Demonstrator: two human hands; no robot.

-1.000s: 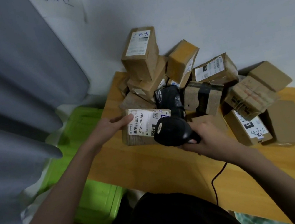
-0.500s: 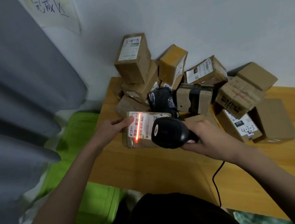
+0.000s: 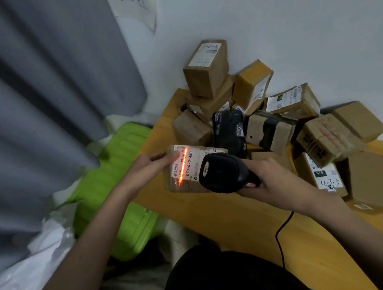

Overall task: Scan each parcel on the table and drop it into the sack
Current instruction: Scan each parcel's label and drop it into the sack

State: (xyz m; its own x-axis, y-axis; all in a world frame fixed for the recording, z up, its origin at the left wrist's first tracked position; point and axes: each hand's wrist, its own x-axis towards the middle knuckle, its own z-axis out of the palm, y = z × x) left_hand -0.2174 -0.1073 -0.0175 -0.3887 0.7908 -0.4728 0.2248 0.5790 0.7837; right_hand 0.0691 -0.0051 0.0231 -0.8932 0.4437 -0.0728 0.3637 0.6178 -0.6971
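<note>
Far out past the left hand (image 3: 149, 171), below the worktop's (image 3: 235, 216) near edge, pale plastic sheeting (image 3: 49, 242) lies crumpled beside a green case (image 3: 119, 187); I take the sheeting for the sack, though its mouth cannot be made out. The left hand grips the near end of the held parcel (image 3: 184, 171), thumb on the label side and the other fingers hidden behind the box. The parcel is lifted just over the worktop's left corner, label turned up, and a red scan line runs across its barcode close to that thumb. Just right of the parcel, the right hand (image 3: 271, 183) is curled round the handle of the black scanner (image 3: 220, 174), whose head points leftward at the label; whether a finger is on the trigger cannot be told. A black cable (image 3: 283, 236) trails from it toward the body. Beyond both hands, the unscanned parcels (image 3: 269, 119) are heaped against the wall.

What could go wrong: the thumb sits so near the barcode that it may cover some bars and spoil the read. The left hand holds only one end, so the box could tip out during the swing left, or land on the green case instead of in the sack. The cable could snag the worktop's edge.
</note>
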